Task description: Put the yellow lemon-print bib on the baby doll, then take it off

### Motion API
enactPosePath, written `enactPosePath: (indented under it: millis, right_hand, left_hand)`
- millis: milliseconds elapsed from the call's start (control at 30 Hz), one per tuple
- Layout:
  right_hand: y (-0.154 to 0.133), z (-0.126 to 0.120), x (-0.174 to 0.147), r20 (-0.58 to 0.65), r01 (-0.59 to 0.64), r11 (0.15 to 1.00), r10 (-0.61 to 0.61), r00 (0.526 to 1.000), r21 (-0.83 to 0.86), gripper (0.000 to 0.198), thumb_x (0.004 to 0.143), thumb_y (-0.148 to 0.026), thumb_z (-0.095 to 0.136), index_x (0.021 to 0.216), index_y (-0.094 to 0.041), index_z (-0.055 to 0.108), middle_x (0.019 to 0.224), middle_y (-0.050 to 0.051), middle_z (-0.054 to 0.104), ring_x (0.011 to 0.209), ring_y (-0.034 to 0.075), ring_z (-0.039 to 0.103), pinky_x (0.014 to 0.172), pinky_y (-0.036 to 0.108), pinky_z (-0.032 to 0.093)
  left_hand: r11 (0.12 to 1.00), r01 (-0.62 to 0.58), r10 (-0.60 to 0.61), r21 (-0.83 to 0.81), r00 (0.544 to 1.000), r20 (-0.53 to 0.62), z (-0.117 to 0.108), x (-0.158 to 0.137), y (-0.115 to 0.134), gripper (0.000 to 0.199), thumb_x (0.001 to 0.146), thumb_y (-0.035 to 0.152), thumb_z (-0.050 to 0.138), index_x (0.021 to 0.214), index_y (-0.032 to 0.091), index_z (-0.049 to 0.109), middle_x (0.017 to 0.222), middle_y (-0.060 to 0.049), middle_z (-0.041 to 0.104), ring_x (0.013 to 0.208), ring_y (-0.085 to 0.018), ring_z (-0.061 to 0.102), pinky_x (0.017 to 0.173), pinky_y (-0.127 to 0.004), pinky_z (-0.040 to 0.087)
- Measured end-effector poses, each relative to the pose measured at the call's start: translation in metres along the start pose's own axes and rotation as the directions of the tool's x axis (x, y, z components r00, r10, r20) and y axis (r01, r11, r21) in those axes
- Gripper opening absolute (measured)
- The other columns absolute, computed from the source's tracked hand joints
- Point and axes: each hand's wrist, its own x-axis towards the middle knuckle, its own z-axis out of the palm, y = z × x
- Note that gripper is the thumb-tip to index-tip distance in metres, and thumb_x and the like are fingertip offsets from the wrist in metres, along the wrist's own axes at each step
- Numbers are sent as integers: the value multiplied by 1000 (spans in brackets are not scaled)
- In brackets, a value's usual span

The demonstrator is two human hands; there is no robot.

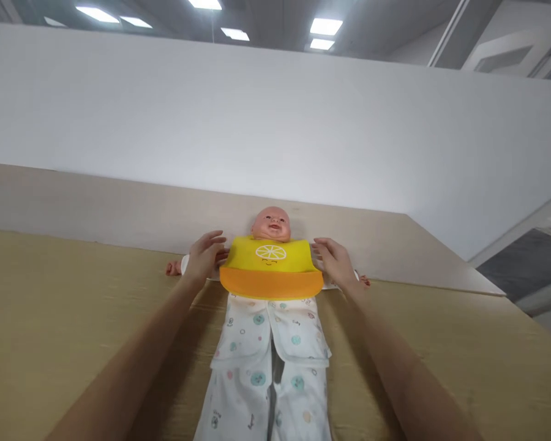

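Observation:
A baby doll (pixel 270 223) lies on its back on a tan mat, head away from me, dressed in white patterned clothes (pixel 269 355). A yellow bib (pixel 270 266) with an orange pocket and a lemon print covers its chest. My left hand (pixel 206 256) rests against the bib's left edge by the doll's shoulder, fingers spread. My right hand (pixel 334 262) lies flat at the bib's right edge over the other shoulder. Whether either hand grips the bib is not clear. The doll's small hands (pixel 173 268) stick out to both sides.
The tan mat (pixel 50 318) covers the surface in front of me. Behind the doll's head runs a light wooden board (pixel 119 211), then a white wall (pixel 257 122). A grey floor (pixel 528 263) shows at the right beyond the edge.

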Motion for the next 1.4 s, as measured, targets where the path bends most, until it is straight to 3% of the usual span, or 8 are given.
enactPosePath:
  millis: [67,167,267,500,700,900,1133,1400]
  right_hand:
    - [3,-19,-15,52,200,938,-193,980,-282,34,77,-30,44,103,-18,62,108,8,64,103,22,58,94,37,43]
    - [11,-42,-36,236,411,745,-336,912,-525,37,76,-25,46,107,-20,64,117,7,62,113,25,52,101,41,37]
    - [24,-53,-49,307,462,623,-346,887,-631,38,79,-33,50,112,-22,64,127,6,55,122,29,44,105,46,32]
    - [43,-62,-42,280,489,624,-408,869,-609,42,84,-43,45,116,-19,61,128,9,54,120,26,46,105,45,35]
    - [47,-73,-47,-157,149,765,-311,937,-626,47,87,-44,35,110,-11,59,100,14,62,89,22,58,84,37,46]
    - [52,-69,-66,-271,-116,777,-72,960,-619,41,86,-49,38,97,-17,60,88,10,67,80,24,61,68,32,43]
    - [61,-58,-67,-203,-6,954,-58,978,-299,45,76,-49,52,108,-17,54,88,8,67,74,18,61,71,32,48]
    - [74,-65,-55,-262,51,999,-52,964,-11,39,69,-45,58,97,-19,52,82,5,62,74,17,59,70,32,49]
  left_hand:
    - [924,-185,205,335,978,-25,-16,-10,-7,42,67,21,50,107,17,61,107,-10,64,89,-22,63,83,-35,48]
    - [526,-450,486,722,856,179,-39,-22,-21,40,67,15,46,102,18,66,110,-11,65,109,-27,55,98,-39,40]
    - [231,-496,554,837,774,306,-53,-29,-34,42,73,14,42,107,16,65,118,-12,62,121,-30,47,105,-46,32]
    - [37,-481,572,876,729,376,-58,-30,-44,42,80,12,36,111,14,63,122,-12,59,120,-28,48,101,-44,38]
    - [128,-311,620,942,766,169,-59,-30,-44,39,81,23,44,115,11,59,123,-18,54,112,-31,50,95,-44,41]
    - [293,-113,602,950,793,-92,-64,-33,-40,35,84,31,44,107,11,61,94,-14,63,92,-28,56,87,-41,41]
    - [495,-100,414,863,901,-133,-65,-28,-39,37,86,28,42,115,11,56,96,-13,66,92,-28,58,81,-38,44]
    - [606,-143,440,782,880,-180,-75,-17,-44,29,82,17,38,99,14,62,89,-10,64,83,-23,57,78,-36,45]
